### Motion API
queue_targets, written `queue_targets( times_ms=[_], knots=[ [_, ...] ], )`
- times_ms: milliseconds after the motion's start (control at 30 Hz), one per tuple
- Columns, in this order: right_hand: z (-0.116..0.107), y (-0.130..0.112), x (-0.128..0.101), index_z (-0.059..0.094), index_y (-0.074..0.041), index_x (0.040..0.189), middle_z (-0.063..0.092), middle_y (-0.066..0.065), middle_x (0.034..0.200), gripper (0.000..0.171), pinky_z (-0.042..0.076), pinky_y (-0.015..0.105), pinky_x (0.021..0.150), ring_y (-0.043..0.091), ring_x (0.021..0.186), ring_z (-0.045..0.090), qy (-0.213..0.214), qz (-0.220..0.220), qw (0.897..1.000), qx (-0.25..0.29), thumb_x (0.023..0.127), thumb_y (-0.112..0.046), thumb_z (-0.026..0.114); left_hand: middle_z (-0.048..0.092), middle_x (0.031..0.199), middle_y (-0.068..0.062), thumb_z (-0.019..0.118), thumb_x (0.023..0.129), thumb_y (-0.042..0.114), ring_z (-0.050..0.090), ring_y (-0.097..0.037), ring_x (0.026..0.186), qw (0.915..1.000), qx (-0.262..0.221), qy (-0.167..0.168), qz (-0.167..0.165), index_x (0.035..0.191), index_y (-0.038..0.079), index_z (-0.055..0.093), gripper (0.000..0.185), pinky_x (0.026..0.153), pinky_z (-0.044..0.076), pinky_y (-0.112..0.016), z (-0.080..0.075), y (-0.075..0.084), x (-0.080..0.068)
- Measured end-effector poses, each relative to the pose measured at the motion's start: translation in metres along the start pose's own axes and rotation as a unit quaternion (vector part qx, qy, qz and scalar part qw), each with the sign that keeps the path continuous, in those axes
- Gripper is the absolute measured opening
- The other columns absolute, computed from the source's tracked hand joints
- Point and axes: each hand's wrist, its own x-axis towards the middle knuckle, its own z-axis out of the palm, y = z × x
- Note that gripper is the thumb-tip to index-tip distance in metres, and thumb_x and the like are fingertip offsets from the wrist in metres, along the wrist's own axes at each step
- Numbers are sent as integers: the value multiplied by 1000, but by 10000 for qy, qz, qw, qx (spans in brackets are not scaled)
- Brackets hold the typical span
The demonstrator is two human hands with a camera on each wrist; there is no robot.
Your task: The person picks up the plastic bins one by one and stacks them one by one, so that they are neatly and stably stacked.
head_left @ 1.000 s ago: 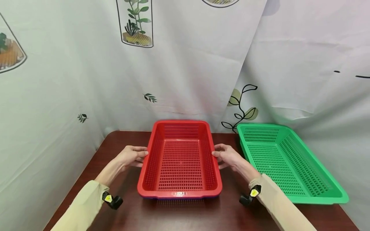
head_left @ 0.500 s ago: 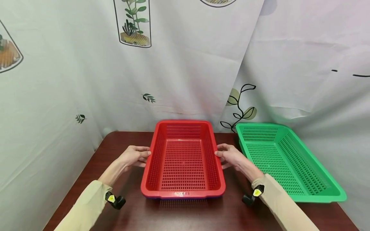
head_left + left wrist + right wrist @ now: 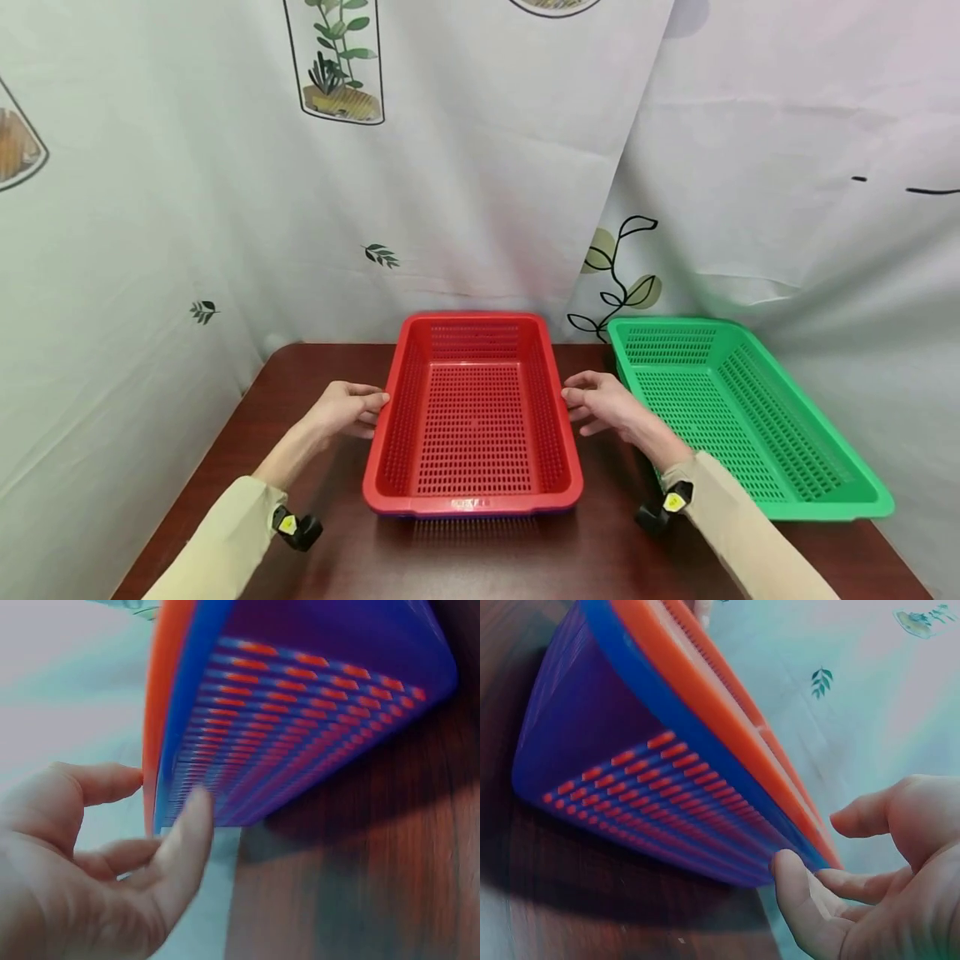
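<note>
- Left hand (image 3: 347, 408): fingertips at the left long rim of the red basket (image 3: 474, 417). In the left wrist view the thumb (image 3: 97, 784) touches the red rim edge and a finger (image 3: 184, 840) lies against the blue basket (image 3: 315, 712) nested under it. Loose pinch on the stacked rims, fingers not wrapped round.
- Right hand (image 3: 603, 404): mirrors it at the right long rim. In the right wrist view a fingertip (image 3: 795, 889) touches the blue rim from below and the thumb (image 3: 870, 814) sits just above the red rim; contact there I cannot tell. Grip narrow, light.
- Red basket sits inside the blue one; from the head view only a thin dark strip of the blue one shows at the near edge.
- The stack rests at the table (image 3: 300, 367) centre, long axis running away from the person, hands at mid-length on opposite sides. Both hands equally near; the stack lies between them.
- Green basket (image 3: 738, 421): on the table just right of the right hand, apart from the stack, angled slightly outward.
- Printed curtain (image 3: 480, 167) behind the table.
</note>
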Motion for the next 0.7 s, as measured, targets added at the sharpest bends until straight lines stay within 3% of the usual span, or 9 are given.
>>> queue_targets(
  times_ms=[67,100,233,267,333,433,533,700],
  knots=[
    [-5,-1,-2,49,2,117,62,16,91,36,54,39,54,25,74,64,76,-102,9998,-144,87,-15,58,64,92,-19,65,83,31,64,-26,77,9949,759,557,363,122,-8,50,57,66,54,-41,1,3,-2],
    [-9,-1,-4,50,2,117,61,17,92,35,54,39,55,25,74,63,100,-175,9996,-212,88,-15,57,65,93,-17,65,83,34,64,-25,79,9873,1171,900,576,121,-7,52,57,68,53,-40,3,5,-3],
    [-26,-3,-13,52,2,116,60,16,95,32,54,40,57,25,76,63,123,-433,9983,-358,89,-15,56,67,87,-7,62,82,34,61,-21,79,9388,2226,2256,1352,112,3,63,43,71,48,-37,17,21,-6],
    [-32,-3,-15,51,1,116,60,16,97,32,54,40,57,28,79,63,90,-506,9980,-372,90,-15,55,67,84,-5,62,82,32,61,-20,78,9336,2200,2407,1485,110,5,65,39,71,47,-36,23,27,-7],
    [-43,-3,-20,51,1,118,60,16,99,33,54,41,58,31,83,62,61,-588,9976,-373,91,-17,55,66,79,-3,62,83,29,62,-16,69,9352,1920,2455,1681,106,8,67,31,64,50,-32,37,39,-10],
    [-61,-4,-27,49,2,121,58,19,101,37,54,42,60,36,89,60,45,-647,9973,-347,92,-20,55,66,77,-5,63,84,23,62,-14,58,9561,1142,2037,1772,103,8,67,26,53,52,-29,60,57,-14],
    [-78,-3,-35,46,2,124,56,23,105,42,54,43,61,36,91,60,92,-675,9972,-318,92,-23,55,66,80,-10,64,84,17,65,-18,59,9754,159,1401,1692,105,5,65,25,51,54,-31,84,72,-15],
    [-102,1,-45,41,4,129,53,28,111,51,54,46,63,35,95,59,170,-762,9966,-280,91,-27,55,66,88,-11,65,84,13,66,-28,69,9853,-892,598,1330,109,4,62,27,55,55,-35,121,84,-13]
  ],
)
